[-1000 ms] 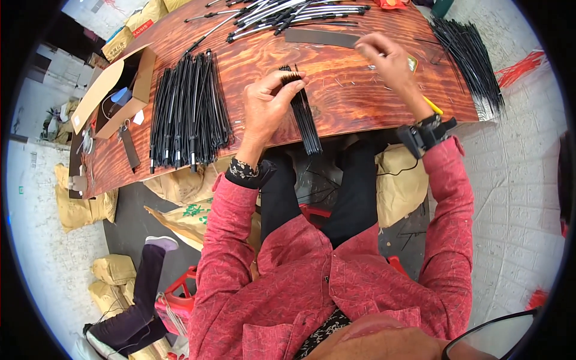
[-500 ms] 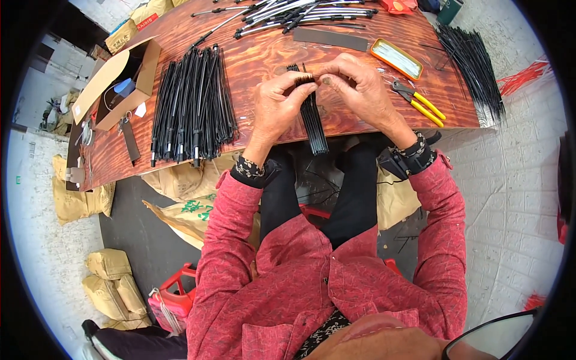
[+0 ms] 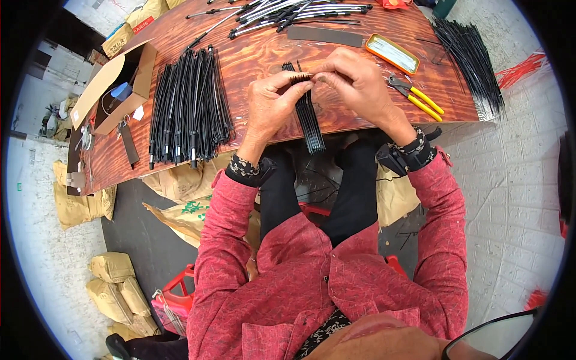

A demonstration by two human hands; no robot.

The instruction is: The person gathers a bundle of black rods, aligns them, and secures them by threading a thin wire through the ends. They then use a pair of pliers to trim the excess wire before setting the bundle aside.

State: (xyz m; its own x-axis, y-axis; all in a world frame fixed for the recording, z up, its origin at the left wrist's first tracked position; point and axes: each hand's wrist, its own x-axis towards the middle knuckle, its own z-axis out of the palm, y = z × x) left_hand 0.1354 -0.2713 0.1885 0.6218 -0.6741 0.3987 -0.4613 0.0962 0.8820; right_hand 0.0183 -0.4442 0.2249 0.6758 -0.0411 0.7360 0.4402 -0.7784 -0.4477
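Black rods (image 3: 311, 132) are extending from the left hand (image 3: 268, 108) past the near edge of the wooden table (image 3: 258, 57), its thumb and forefinger clamping a row of dark tips (image 3: 301, 77). Compared with one second ago, the right hand (image 3: 358, 87) is no longer covering the tin (image 3: 389, 62) but is meeting that row, fingertips together, so both hands are working at one point; its fingers are hiding whether a small part is held. Yellow-handled pliers (image 3: 425, 107) are lying right of it, a flat strip (image 3: 324, 36) beyond.
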